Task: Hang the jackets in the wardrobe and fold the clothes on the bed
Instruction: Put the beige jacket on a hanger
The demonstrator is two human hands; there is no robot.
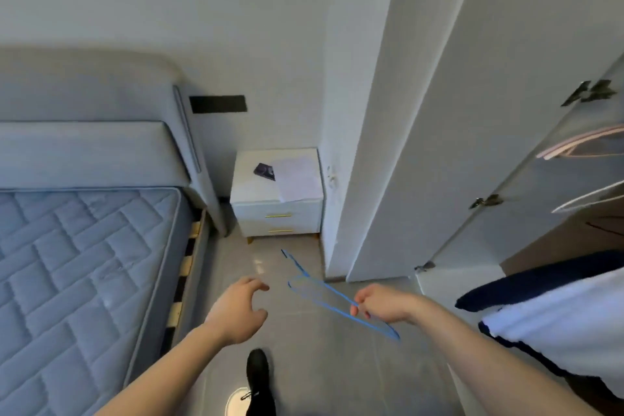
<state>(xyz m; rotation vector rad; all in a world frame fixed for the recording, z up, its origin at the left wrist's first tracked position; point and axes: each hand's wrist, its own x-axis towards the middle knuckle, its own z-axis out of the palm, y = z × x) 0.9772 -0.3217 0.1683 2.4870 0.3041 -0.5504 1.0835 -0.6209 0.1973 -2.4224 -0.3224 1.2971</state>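
My right hand [381,304] grips a thin blue wire hanger [324,294] by its lower bar, holding it above the grey floor with the hook pointing toward the nightstand. My left hand [239,307] hovers a little left of the hanger with fingers spread and loosely curled, holding nothing. At the right edge a white and navy garment [553,311] hangs in the open wardrobe [540,213]. Pink and white hangers [580,145] hang above it. The bed [84,263] on the left shows a bare quilted blue mattress; no clothes are visible on it.
A white nightstand [246,186] with a sheet of paper and a dark object stands by the wall between bed and wardrobe. The open wardrobe door [422,145] juts toward me. My black shoe [258,378] is on the grey floor below the hands.
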